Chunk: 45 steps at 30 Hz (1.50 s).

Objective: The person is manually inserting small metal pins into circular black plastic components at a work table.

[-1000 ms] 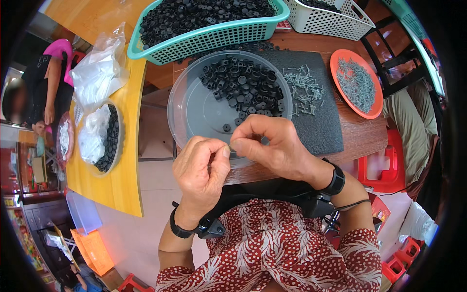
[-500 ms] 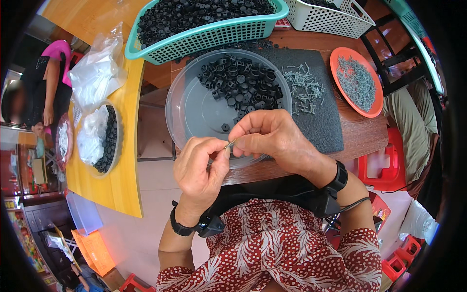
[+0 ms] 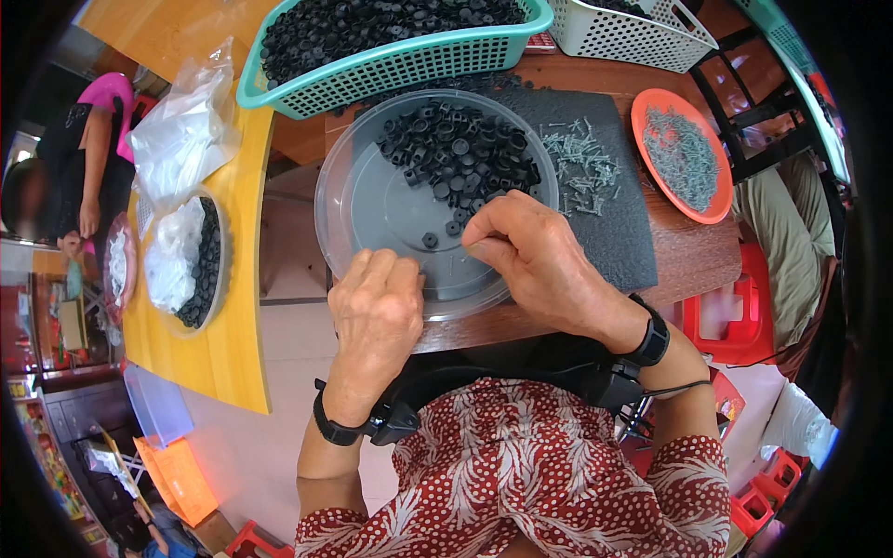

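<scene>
A round clear plastic tub (image 3: 372, 209) holds a heap of small black plastic caps (image 3: 456, 149), mostly at its far right side. My left hand (image 3: 377, 302), back upward, is over the tub's near left rim with its fingers curled down. Whatever lies inside that grip is hidden. Over the near right part of the tub is my right hand (image 3: 535, 251), thumb and forefinger pressed together. Anything between those fingertips is too small to make out. Loose screws (image 3: 581, 167) lie on a dark grey mat (image 3: 623, 232) to the right of the tub.
An orange plate (image 3: 640, 130) of screws stands at the right. Behind the tub are a turquoise basket (image 3: 391, 74) full of black parts and a white basket (image 3: 633, 42). On the yellow table (image 3: 242, 344) sit plastic bags (image 3: 186, 139) and another tub. A person sits far left.
My hands have moved apart from each other; before, their fingertips met around a thin screw-like piece. The left turned palm down and moved slightly left; the right shifted right and away.
</scene>
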Available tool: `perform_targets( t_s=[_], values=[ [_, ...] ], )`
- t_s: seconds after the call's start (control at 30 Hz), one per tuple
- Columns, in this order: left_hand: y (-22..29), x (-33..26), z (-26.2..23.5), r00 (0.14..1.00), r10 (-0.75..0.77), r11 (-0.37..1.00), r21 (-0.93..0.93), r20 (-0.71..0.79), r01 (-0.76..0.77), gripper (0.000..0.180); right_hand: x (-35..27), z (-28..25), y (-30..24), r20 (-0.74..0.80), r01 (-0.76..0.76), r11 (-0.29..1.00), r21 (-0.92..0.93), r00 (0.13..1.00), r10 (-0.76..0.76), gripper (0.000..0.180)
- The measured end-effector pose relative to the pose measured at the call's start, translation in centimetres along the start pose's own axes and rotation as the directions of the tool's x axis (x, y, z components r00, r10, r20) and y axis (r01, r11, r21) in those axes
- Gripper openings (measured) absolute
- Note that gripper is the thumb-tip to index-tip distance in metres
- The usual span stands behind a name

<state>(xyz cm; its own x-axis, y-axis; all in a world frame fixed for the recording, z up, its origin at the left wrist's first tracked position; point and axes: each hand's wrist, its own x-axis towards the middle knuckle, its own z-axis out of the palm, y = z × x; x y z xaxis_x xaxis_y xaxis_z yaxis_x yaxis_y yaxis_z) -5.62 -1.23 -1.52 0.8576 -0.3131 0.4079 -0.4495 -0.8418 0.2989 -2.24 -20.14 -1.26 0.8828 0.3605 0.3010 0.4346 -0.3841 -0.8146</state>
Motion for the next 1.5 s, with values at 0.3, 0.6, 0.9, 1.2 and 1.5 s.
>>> perform_targets(
  t_s=[0.3, 0.6, 0.9, 1.2, 1.5],
  values=[
    [1.8, 0.5, -0.6, 0.959, -0.236, 0.758, -0.587, 0.159, 0.284, 0.013, -0.4, 0.5, -0.8, -0.005, -0.024, 0.977, 0.21, 1.0, 0.025, 0.006],
    [2.4, 1.1, -0.7, 0.958, -0.276, 0.725, -0.637, 0.079, 0.261, 0.011, -0.7, 0.9, -0.7, -0.012, -0.18, 0.819, 0.544, 0.975, 0.223, 0.005],
    [0.1, 2.9, 1.2, 0.986, -0.086, 0.996, 0.02, 0.144, 0.084, 0.023, -0.6, -2.0, 0.1, 0.055, -0.247, 0.712, 0.657, 0.958, 0.281, 0.011],
    [0.9, 3.3, 0.0, 0.955, -0.205, 0.872, -0.403, 0.214, 0.277, 0.018, -1.0, -2.5, 1.2, 0.014, -0.22, 0.798, 0.561, 0.966, 0.257, 0.01],
    [2.6, 1.0, -1.0, 0.92, -0.317, 0.667, -0.636, 0.23, 0.389, 0.021, -1.6, -0.3, 0.2, 0.082, -0.277, 0.815, 0.51, 0.958, 0.274, 0.015]
  ],
)
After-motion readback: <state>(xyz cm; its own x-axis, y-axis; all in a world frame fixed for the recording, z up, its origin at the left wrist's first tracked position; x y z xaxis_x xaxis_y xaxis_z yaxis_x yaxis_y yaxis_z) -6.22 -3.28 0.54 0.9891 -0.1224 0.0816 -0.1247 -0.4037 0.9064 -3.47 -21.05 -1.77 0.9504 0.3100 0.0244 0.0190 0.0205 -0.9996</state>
